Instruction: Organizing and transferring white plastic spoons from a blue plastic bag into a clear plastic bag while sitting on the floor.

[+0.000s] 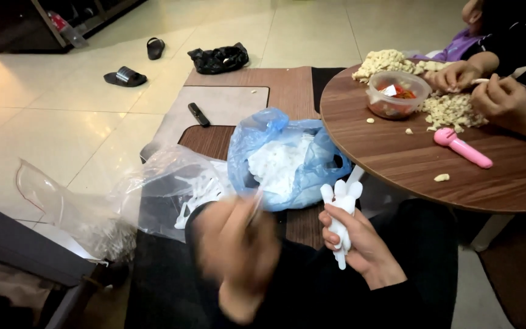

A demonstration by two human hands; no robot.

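Our right hand (360,240) is closed around a bundle of white plastic spoons (340,210), gripped by the handles, bowls upward, above our lap. They look light, stiff and smooth, apt to slip apart unless squeezed mid-handle. Our left hand (235,244) is motion-blurred; we cannot tell its grip. Ahead, a blue plastic bag (275,131) gapes with white plastic pieces inside; a clear plastic bag (153,183) beside it holds more. On the round wooden table (397,164), a clear tub (397,94) holds something red.

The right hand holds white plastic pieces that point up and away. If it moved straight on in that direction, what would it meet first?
Probably the blue plastic bag; the right hand sits just below it, though depth is unclear.
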